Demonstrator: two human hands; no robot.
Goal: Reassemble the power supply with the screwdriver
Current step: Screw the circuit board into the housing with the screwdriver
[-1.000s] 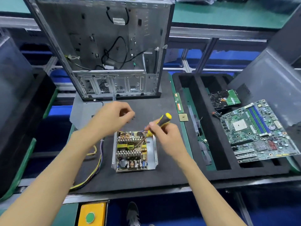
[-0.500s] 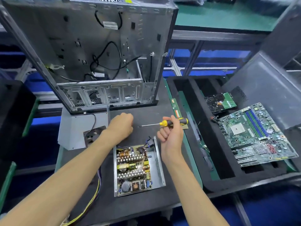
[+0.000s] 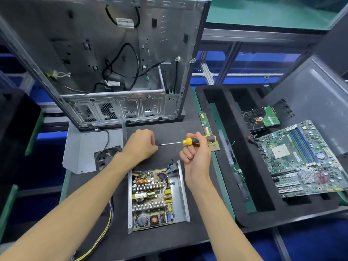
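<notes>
Right hand [image 3: 195,155]: gripped screwdriver [image 3: 197,141] by its handle, shaft level, tip at the left hand [image 3: 140,146]. Left hand: fingers curled at the tip, probably pinching a screw; contents hidden. Power supply [image 3: 156,198]: open, board exposed, on worktop [image 3: 197,230] just before both hands. Risk: a small screw could slip off the tip and drop among the board's parts. Obscured: screw, screw holes; cable ends cut off at the lower edge.

Both hands [image 3: 140,146] [image 3: 195,157] curled, raised
</notes>
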